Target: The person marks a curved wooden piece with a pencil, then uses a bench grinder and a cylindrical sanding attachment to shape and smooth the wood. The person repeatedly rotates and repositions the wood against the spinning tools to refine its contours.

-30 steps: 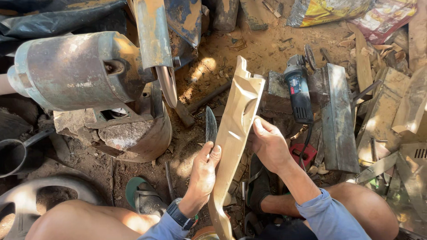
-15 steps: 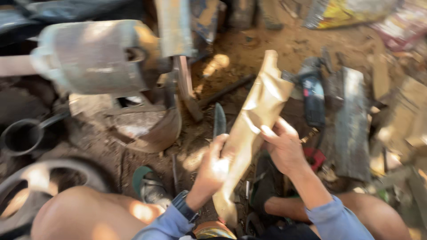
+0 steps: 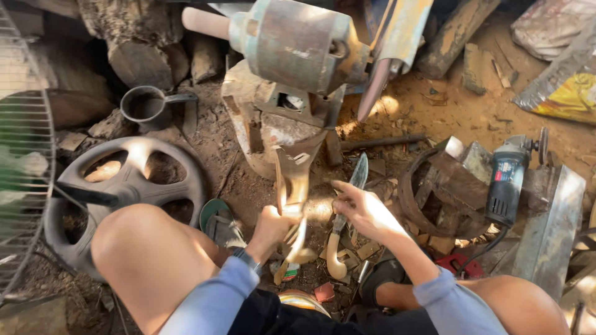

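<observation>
The left hand (image 3: 271, 228) is clenched around a carved wooden piece (image 3: 292, 205), held nearly edge-on and upright near the middle of the scene, just in front of the grinder (image 3: 298, 43). The right hand (image 3: 366, 214) touches the piece with fingers spread rather than closed, and I cannot tell whether it grips anything. Right under that hand a knife (image 3: 347, 211) lies on the ground, its grey metal blade pointing far and its pale curved wooden handle near; a careless drop of the palm could land on the edge. The piece is thin, smooth, light tan, with cut-out hollows, so I judge it could crack under a hard squeeze or slip from a one-handed hold. The ground is bare dirt littered with wood chips (image 3: 366, 248), loose footing for anything set down. The grinder is heavy, rusty grey metal on a rough wooden block, and its belt (image 3: 379, 80) hangs just beyond the piece; contact there would scar the wood or catch fingers if it runs. To the right an angle grinder (image 3: 506, 183) rests on scrap metal, cord trailing toward the person's leg, a snag risk. To the left lie a dark steering wheel (image 3: 124, 192) and a small black pot (image 3: 146, 107).
</observation>
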